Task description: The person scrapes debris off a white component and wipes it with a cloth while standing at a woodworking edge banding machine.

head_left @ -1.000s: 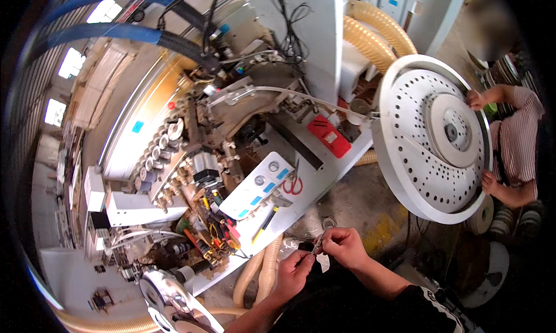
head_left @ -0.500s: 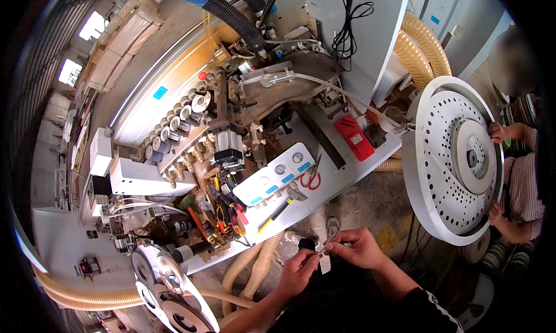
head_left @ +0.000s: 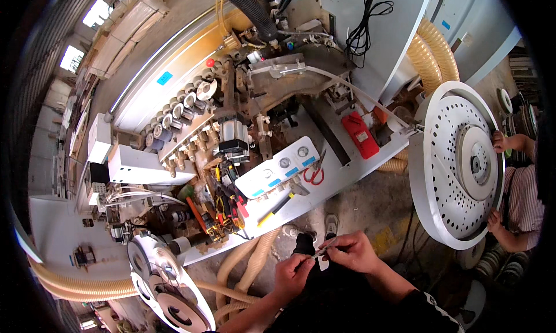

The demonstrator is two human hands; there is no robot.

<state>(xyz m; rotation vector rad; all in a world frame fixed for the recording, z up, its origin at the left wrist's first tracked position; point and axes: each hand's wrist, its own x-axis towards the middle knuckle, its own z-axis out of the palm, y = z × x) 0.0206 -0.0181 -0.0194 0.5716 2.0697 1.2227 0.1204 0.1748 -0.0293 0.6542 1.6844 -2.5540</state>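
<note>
The left hand and right hand pinch a small, thin piece, apparently metal, between their fingertips. Ahead of the grip, leftward, a yellow-handled hammer lies on the white bench near red-handled scissors; right of the grip stands a perforated wheel.

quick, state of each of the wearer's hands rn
Left hand: closed, pinching a small thin piece.
Right hand: closed, pinching apparently the same piece.

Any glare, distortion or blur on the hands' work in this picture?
Head view: upper-left windows glare white, away from the left hand and right hand; head view: black corners, corrugated wall bowed; head view: hands fairly sharp, small piece in the fingers too fine to identify.
</note>
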